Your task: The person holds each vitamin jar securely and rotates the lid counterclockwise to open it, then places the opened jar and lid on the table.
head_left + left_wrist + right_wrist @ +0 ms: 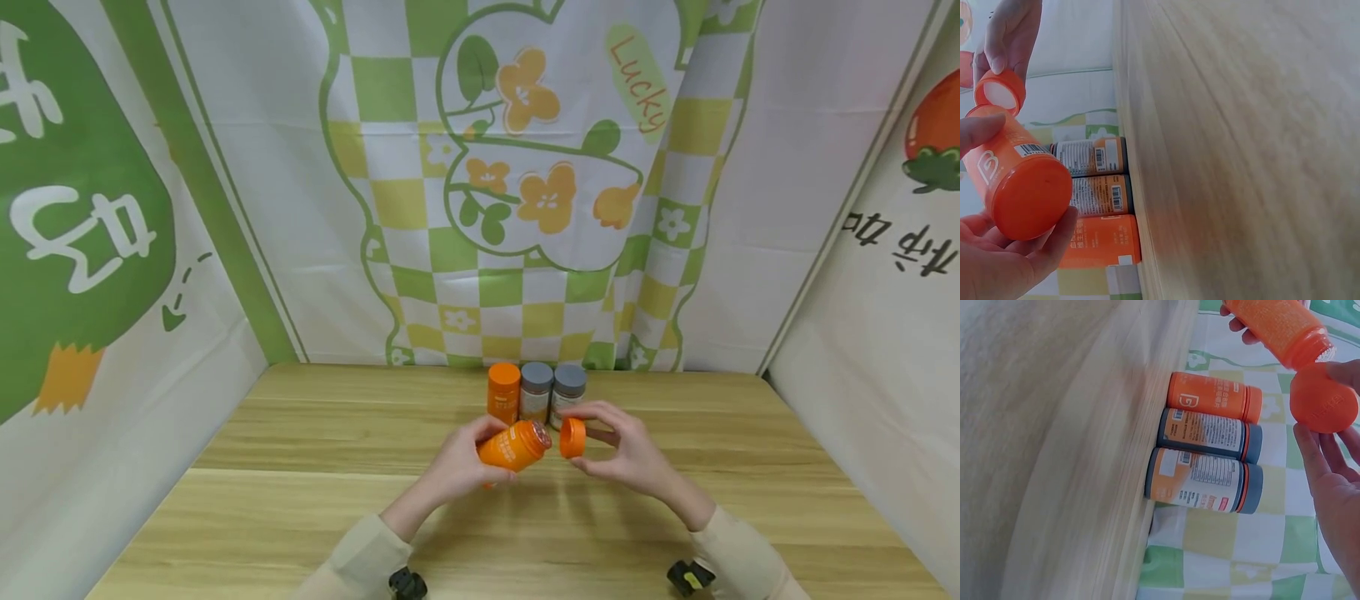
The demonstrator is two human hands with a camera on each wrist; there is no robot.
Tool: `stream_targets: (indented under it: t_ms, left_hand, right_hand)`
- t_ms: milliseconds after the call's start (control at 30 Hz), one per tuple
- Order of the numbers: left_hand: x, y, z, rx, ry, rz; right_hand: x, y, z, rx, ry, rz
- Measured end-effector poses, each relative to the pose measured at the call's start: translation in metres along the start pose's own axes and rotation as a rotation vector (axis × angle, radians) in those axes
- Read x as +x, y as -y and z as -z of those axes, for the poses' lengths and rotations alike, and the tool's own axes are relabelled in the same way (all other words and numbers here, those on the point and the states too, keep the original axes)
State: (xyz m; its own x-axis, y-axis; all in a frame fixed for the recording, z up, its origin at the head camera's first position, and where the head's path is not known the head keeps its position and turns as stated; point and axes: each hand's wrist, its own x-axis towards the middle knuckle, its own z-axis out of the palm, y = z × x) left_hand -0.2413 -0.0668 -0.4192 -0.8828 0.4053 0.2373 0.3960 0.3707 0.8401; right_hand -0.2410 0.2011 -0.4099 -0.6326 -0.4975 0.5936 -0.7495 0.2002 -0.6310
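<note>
My left hand (462, 460) grips an orange pill bottle (512, 448) above the table, tilted with its uncapped mouth toward the right. Pale lettering and a barcode mark its side, and its round base (1034, 199) faces the left wrist camera. Between thumb and fingers, my right hand (628, 446) pinches the orange screw cap (573, 437) by its rim. The cap's hollow side is turned to the bottle mouth, a small gap away in the head view. Embossed marks show on the cap's outer face (1324, 400) in the right wrist view.
Behind the hands stand a capped orange bottle (503, 392) and two grey-lidded bottles, one in the middle (536, 392) and one at the right (567, 396), side by side. The wooden table (300, 500) meets a patterned cloth backdrop (480, 287) at its far edge.
</note>
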Motion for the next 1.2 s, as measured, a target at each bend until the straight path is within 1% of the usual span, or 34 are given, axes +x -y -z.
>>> stream_targets:
  t_ms: [133,233,333,500,567,867,1033,1200]
  left_hand:
    - [0.000,-0.001,0.001,-0.004,-0.011,-0.009]
    - [0.000,-0.002,0.001,-0.017,-0.013,-0.006]
    - [0.001,-0.001,0.001,-0.027,-0.017,0.000]
    - [0.003,0.003,0.002,-0.022,-0.032,0.006]
    - [0.003,0.005,0.003,-0.016,-0.045,0.010]
    - [0.003,0.011,0.006,0.008,-0.123,0.027]
    - [0.004,0.015,0.010,0.015,-0.164,0.062]
    - [0.005,0.018,0.013,-0.004,-0.205,0.101]
  right_hand:
    - [-0.001,0.002,0.003,-0.021,-0.011,-0.033]
    - [0.000,0.009,0.005,-0.025,-0.020,-0.056]
    - [0.002,0.020,0.006,-0.046,-0.029,-0.055]
    - [0.003,0.030,0.009,-0.136,-0.058,-0.025]
    - [0.002,0.030,0.011,-0.152,-0.071,-0.035]
    - [-0.003,0.018,0.016,-0.137,-0.094,-0.091]
    - [-0.007,0.012,0.020,-0.142,-0.102,-0.140]
    - [-0.009,0.009,0.024,-0.164,-0.098,-0.186]
